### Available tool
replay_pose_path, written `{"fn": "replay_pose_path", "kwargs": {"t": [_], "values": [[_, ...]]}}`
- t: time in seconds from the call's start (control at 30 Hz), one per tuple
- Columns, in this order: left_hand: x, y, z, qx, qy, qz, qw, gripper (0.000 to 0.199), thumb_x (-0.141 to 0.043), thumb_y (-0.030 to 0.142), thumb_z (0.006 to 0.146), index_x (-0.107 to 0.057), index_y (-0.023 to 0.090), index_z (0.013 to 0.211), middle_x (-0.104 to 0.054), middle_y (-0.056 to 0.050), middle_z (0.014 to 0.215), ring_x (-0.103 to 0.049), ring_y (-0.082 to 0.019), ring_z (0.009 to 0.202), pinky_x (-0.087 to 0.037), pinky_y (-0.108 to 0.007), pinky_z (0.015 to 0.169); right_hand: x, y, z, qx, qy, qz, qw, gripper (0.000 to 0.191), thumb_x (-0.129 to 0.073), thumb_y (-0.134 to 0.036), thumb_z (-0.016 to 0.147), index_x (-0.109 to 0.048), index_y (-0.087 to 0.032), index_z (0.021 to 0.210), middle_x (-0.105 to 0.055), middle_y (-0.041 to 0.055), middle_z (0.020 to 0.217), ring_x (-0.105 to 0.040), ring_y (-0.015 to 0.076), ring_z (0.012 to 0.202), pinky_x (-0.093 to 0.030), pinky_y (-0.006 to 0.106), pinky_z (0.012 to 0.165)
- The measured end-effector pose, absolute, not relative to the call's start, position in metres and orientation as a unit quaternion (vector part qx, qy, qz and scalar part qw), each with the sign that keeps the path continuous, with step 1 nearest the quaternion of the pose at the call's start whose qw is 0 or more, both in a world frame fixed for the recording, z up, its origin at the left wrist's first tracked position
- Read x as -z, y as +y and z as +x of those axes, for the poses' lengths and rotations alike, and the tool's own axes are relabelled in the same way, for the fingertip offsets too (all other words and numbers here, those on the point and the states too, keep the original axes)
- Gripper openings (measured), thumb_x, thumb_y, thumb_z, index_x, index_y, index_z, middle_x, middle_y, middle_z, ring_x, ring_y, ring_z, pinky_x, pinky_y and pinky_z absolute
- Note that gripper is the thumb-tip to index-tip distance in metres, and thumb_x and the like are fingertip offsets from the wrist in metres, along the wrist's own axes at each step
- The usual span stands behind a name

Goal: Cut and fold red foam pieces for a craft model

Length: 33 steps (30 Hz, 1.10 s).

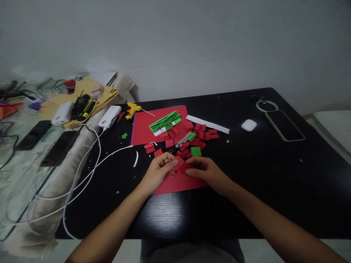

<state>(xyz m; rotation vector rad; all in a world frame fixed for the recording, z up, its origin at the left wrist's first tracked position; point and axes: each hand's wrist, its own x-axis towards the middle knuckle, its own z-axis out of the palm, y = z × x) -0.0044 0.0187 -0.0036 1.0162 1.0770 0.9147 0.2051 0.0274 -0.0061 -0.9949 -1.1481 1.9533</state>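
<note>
Between my two hands is a small piece of red folded paper (181, 165), held just above a red paper sheet (175, 184) near the table's front. My left hand (161, 168) pinches its left side between thumb and fingers. On the other side, the thumb and fingers of my right hand (206, 171) close on its right part. Just beyond lie several red folded paper pieces (204, 135), a green folded piece (195, 151) and scissors (183, 140). Farther back, a green pleated paper strip (165, 121) rests on a larger red sheet (142, 126).
A yellow glue gun (133, 109) lies at the back left, near a white power bank (110, 117) with a white cable (100, 146). A white paper strip (208, 124), a white earbud case (249, 125) and a phone (284, 126) lie to the right on the black table (263, 190).
</note>
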Motion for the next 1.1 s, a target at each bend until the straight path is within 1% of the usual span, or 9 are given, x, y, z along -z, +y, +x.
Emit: {"fn": "replay_pose_path", "kwargs": {"t": [0.1,0.33,0.5,0.63,0.83,1.0,1.1], "values": [[0.0021,0.0179,-0.0033,-0.397,0.476,0.451,0.642,0.034,-0.077,0.046,0.085,-0.064,0.015,0.083,-0.066,0.002,0.062,-0.058,-0.010,0.054,-0.046,-0.023,0.059,0.0052,0.0276,0.2049,-0.735,-0.454,-0.382,0.328,0.021,-0.087,-0.031,0.074,-0.078,-0.021,0.090,-0.076,0.0000,0.088,-0.069,0.0161,0.083,-0.051,0.032,0.087],[0.0005,0.0175,-0.0039,-0.397,0.472,0.461,0.638,0.034,-0.075,0.046,0.087,-0.064,0.015,0.083,-0.065,0.002,0.061,-0.058,-0.010,0.054,-0.047,-0.023,0.060,0.0058,0.0247,0.2044,-0.740,-0.452,-0.373,0.330,0.019,-0.086,-0.030,0.076,-0.078,-0.021,0.091,-0.077,0.0004,0.088,-0.070,0.0154,0.082,-0.052,0.031,0.087],[0.0022,0.0174,-0.0038,-0.403,0.472,0.457,0.637,0.034,-0.074,0.048,0.088,-0.066,0.015,0.085,-0.064,0.002,0.063,-0.057,-0.010,0.055,-0.046,-0.023,0.059,0.0074,0.0252,0.2052,-0.789,-0.402,-0.338,0.320,0.025,-0.084,-0.031,0.079,-0.075,-0.019,0.099,-0.078,0.0021,0.088,-0.072,0.0161,0.079,-0.054,0.032,0.082],[0.0019,0.0167,-0.0039,-0.401,0.472,0.464,0.633,0.034,-0.072,0.048,0.089,-0.067,0.014,0.086,-0.065,0.001,0.066,-0.057,-0.010,0.057,-0.046,-0.023,0.060,0.0094,0.0262,0.2051,-0.791,-0.398,-0.330,0.326,0.026,-0.083,-0.031,0.080,-0.074,-0.019,0.101,-0.078,0.0027,0.087,-0.072,0.0157,0.078,-0.055,0.030,0.079],[0.0040,0.0153,-0.0068,-0.416,0.469,0.495,0.602,0.027,-0.068,0.042,0.094,-0.068,0.016,0.092,-0.065,0.001,0.067,-0.057,-0.010,0.059,-0.045,-0.023,0.062,0.0110,0.0255,0.2056,-0.759,-0.400,-0.365,0.363,0.024,-0.085,-0.031,0.079,-0.076,-0.022,0.099,-0.076,-0.0009,0.087,-0.069,0.0124,0.073,-0.054,0.028,0.077],[0.0053,0.0152,-0.0076,-0.412,0.480,0.508,0.585,0.025,-0.066,0.042,0.096,-0.068,0.017,0.093,-0.063,0.002,0.066,-0.056,-0.011,0.058,-0.045,-0.024,0.062,0.0085,0.0256,0.2056,-0.744,-0.398,-0.390,0.368,0.027,-0.088,-0.031,0.075,-0.077,-0.023,0.099,-0.075,-0.0018,0.089,-0.069,0.0124,0.074,-0.054,0.028,0.078],[0.0059,0.0160,-0.0084,-0.407,0.505,0.534,0.541,0.024,-0.061,0.041,0.098,-0.068,0.018,0.099,-0.065,0.000,0.072,-0.060,-0.014,0.064,-0.047,-0.026,0.064,0.0072,0.0255,0.2053,-0.745,-0.397,-0.391,0.366,0.027,-0.087,-0.032,0.075,-0.077,-0.023,0.099,-0.075,-0.0014,0.088,-0.069,0.0127,0.074,-0.054,0.028,0.078]]}}
